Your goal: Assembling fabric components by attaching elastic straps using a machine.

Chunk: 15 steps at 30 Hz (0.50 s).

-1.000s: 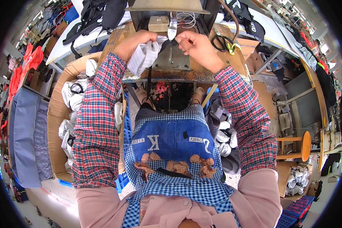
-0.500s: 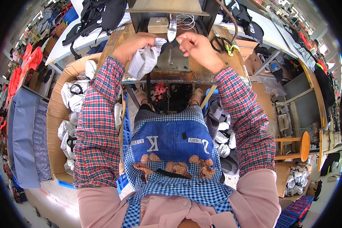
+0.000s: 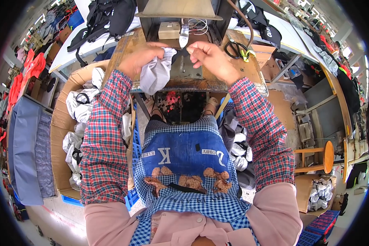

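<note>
I sit at a wooden worktable (image 3: 250, 71) with a sewing machine (image 3: 180, 18) at its far side. My left hand (image 3: 141, 57) grips a piece of light grey fabric (image 3: 155, 74) that hangs over the table's near edge. My right hand (image 3: 207, 57) is just right of it, fingers pinched by the fabric's upper edge below the machine's needle area; what it pinches is too small to make out. A metal plate (image 3: 185, 67) lies between both hands.
A cardboard box (image 3: 59, 123) with several white and grey garments stands at my left. Black scissors (image 3: 235, 49) lie on the table's right. Black bags (image 3: 106, 18) lie on a white table behind. A wooden stool (image 3: 322, 156) and blue crates stand at my right.
Both hands have shifted slightly nearer the needle area, and the grey fabric has been drawn up closer under the machine.
</note>
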### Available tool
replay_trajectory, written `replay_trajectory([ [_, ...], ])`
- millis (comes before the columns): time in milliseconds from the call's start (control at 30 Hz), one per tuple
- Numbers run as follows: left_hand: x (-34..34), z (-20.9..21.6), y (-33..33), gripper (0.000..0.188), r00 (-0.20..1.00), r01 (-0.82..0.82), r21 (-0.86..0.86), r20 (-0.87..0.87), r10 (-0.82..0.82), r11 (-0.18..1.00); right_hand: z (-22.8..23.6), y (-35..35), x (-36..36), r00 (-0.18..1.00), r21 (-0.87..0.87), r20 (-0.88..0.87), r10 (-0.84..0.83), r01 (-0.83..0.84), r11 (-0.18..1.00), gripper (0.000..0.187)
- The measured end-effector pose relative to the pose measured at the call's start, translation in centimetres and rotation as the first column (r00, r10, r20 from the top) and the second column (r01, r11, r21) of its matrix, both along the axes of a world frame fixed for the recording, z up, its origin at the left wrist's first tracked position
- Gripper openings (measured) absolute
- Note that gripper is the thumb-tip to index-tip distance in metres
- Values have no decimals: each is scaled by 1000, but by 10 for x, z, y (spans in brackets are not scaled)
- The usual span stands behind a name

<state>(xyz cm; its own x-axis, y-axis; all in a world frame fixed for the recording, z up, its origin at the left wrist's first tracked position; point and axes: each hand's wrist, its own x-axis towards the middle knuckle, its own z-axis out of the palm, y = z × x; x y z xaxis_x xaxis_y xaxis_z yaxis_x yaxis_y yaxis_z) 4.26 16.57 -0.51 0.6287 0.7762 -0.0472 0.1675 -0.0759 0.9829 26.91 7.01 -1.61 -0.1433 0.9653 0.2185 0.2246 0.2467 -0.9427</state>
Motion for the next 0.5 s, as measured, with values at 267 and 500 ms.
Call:
replay_trajectory([
  [267, -8, 2, -82, 29, 961, 242, -492, 240, -137, 836, -15, -63, -40, 879, -151, -461, 120, -211, 966, 22],
  [500, -22, 1, -117, 44, 998, 55, 333, -19, -52, 941, -17, -92, -58, 866, -170, -498, -32, -61, 984, 19],
])
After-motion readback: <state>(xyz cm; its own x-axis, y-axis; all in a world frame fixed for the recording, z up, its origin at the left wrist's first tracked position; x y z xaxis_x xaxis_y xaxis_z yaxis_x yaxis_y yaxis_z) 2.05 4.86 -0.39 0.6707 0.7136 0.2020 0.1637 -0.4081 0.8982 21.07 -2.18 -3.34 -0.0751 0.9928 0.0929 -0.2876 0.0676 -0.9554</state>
